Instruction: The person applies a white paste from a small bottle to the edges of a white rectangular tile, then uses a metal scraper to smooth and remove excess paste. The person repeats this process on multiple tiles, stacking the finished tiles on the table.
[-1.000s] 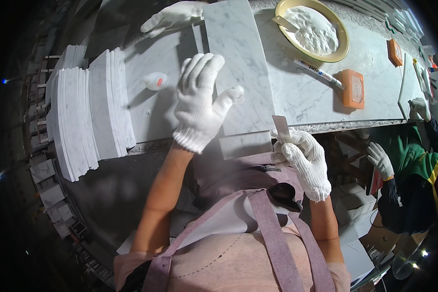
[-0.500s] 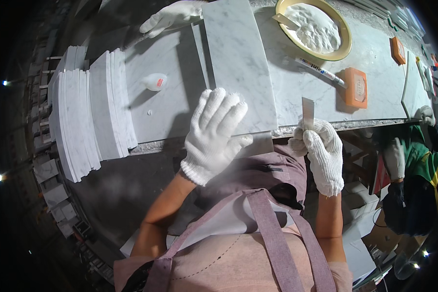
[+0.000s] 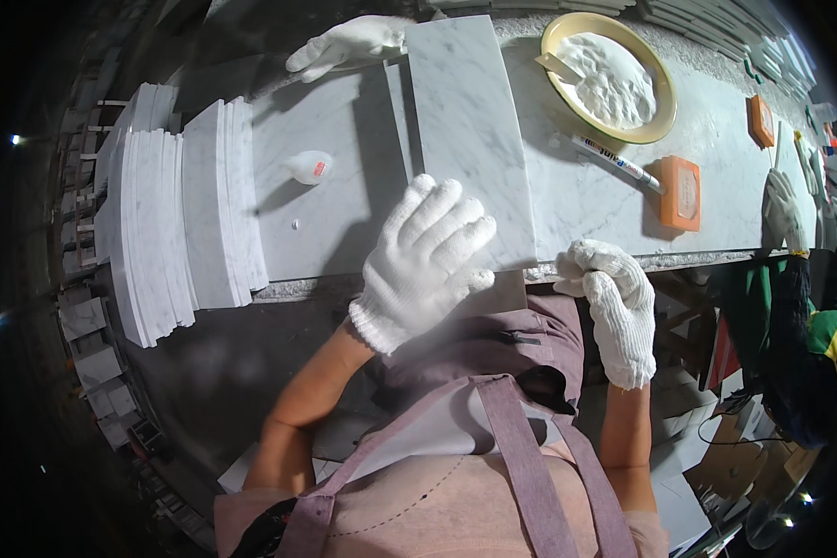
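My left hand [image 3: 426, 263], in a white knitted glove, is open with fingers spread over the near left part of a grey-veined marble slab [image 3: 470, 130]. Whether it touches the slab I cannot tell. A narrower marble piece [image 3: 401, 116] shows along that slab's left side. Just off the table's front edge, my gloved right hand [image 3: 612, 302] stays pinched as it was around the flat metal blade. The blade itself is out of sight, hidden or turned edge-on. Beyond it lie an orange box [image 3: 682, 193] and a white paint marker [image 3: 620, 166].
A yellow-rimmed bowl [image 3: 668, 93] of white powder holds a flat scraper [image 3: 560, 69]. Marble pieces [image 3: 149, 237] stand stacked at left, near a small white bottle [image 3: 309, 168]. A white glove [image 3: 349, 46] lies at the far side. Another person's gloved hand [image 3: 787, 212] is at right.
The metal blade above my right hand no longer shows. My left hand has turned slightly, fingers leaning right. The other person's gloved hand has come up to the table. The whole view has shifted a little.
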`<state>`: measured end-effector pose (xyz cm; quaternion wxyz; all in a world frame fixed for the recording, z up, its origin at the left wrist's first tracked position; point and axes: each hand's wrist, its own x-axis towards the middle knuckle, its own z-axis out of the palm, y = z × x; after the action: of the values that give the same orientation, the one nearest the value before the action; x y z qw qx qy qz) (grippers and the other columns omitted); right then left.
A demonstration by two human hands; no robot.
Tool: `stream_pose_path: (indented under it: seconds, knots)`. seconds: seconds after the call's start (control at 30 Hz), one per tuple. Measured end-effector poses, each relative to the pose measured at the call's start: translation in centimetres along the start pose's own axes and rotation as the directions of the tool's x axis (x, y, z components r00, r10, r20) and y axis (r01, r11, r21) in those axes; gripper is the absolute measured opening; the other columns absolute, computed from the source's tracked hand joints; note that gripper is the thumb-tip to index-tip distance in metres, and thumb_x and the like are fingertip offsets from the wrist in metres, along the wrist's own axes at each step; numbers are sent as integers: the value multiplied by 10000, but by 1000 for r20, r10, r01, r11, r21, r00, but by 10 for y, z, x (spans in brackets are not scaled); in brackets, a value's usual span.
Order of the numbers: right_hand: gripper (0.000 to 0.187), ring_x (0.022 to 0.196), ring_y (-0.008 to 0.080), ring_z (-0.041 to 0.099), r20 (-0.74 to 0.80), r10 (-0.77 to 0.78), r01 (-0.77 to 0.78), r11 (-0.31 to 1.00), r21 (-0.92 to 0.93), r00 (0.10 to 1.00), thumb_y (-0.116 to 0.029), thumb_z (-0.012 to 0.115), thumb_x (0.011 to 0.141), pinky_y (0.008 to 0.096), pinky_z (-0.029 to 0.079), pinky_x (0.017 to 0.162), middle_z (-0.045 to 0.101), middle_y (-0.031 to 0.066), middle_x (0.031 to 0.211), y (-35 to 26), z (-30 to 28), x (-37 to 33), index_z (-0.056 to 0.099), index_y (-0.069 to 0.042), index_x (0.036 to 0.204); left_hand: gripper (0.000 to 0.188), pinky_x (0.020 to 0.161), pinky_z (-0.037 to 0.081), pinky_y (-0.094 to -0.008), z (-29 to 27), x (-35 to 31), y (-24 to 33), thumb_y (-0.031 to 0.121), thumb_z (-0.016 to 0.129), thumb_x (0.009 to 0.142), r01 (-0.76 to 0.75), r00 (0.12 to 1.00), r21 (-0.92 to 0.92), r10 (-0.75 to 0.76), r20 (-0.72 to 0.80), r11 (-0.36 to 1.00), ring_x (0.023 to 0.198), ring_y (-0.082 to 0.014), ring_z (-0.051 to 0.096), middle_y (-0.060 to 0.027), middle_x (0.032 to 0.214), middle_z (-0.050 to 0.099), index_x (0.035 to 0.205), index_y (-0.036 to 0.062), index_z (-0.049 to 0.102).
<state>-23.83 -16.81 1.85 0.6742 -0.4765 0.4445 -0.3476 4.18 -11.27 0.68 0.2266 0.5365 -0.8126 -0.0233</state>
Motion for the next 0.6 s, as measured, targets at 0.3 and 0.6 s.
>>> stream_pose_path:
  seconds: [0.3, 0.6]
  knots:
    - [340, 885, 150, 655, 10, 76, -75, 995, -64, 997, -275, 712, 998, 307, 554, 784, 676, 71, 954, -2, -3, 5, 682, 27, 1148, 861, 1303, 215, -544, 14, 30, -56, 725, 688, 867, 40, 998, 49, -42, 38, 998, 1544, -341, 372, -141, 1571, 536, 1456, 100, 631]
    - [406, 832, 171, 618, -75, 152, -147, 986, 73, 986, -321, 762, 988, 302, 495, 701, 652, 73, 949, 5, -14, 5, 667, 22, 1183, 704, 1319, 179, -524, -10, 23, -39, 651, 504, 1025, -74, 983, -29, 78, 166, 997, 1576, -336, 335, -125, 1617, 502, 1483, 130, 620]
